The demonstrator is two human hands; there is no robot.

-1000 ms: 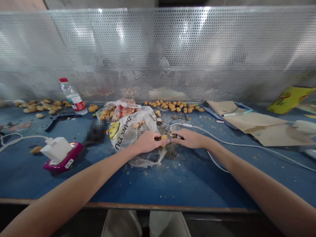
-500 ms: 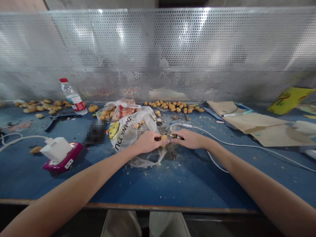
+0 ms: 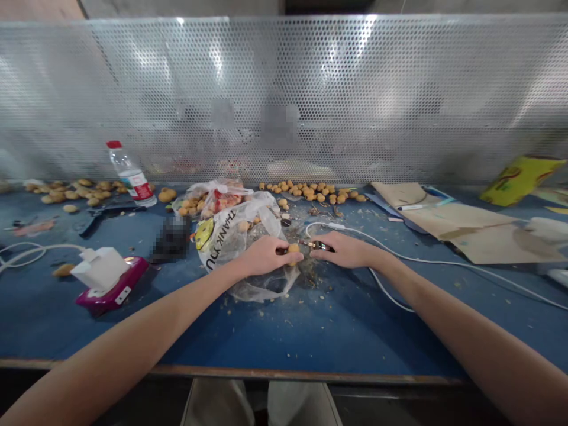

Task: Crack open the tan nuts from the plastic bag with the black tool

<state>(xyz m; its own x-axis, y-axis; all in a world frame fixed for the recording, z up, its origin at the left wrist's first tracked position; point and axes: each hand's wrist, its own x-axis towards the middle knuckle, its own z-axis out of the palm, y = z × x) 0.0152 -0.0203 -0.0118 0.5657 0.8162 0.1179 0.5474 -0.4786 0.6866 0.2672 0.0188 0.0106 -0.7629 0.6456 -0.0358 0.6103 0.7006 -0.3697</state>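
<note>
My left hand (image 3: 265,255) is closed on a small, round, yellow-brown piece (image 3: 293,251), like a small fruit or nut; its exact kind is unclear. Something dark shows beside the left fingers, too small to name. Just to the right, my right hand (image 3: 341,249) grips a small dark-handled tool (image 3: 323,246) whose thin metal tip points at the piece. A small gap separates the right fingers from the piece. Beneath the left hand lies a clear plastic bag (image 3: 255,291) printed "THANK YOU", with more round pieces showing through it.
Round yellow-brown pieces (image 3: 310,190) line the back, by a perforated metal screen (image 3: 337,89). A bottle (image 3: 133,176), magenta power strip (image 3: 113,294) and white plug stand left. A white cable (image 3: 426,259) and brown paper (image 3: 465,228) lie right. Crumbs litter the blue table (image 3: 319,337).
My right hand and the tool have shifted slightly right, away from the round piece, and more of the tool shows. My left hand has barely moved and still holds the piece.
</note>
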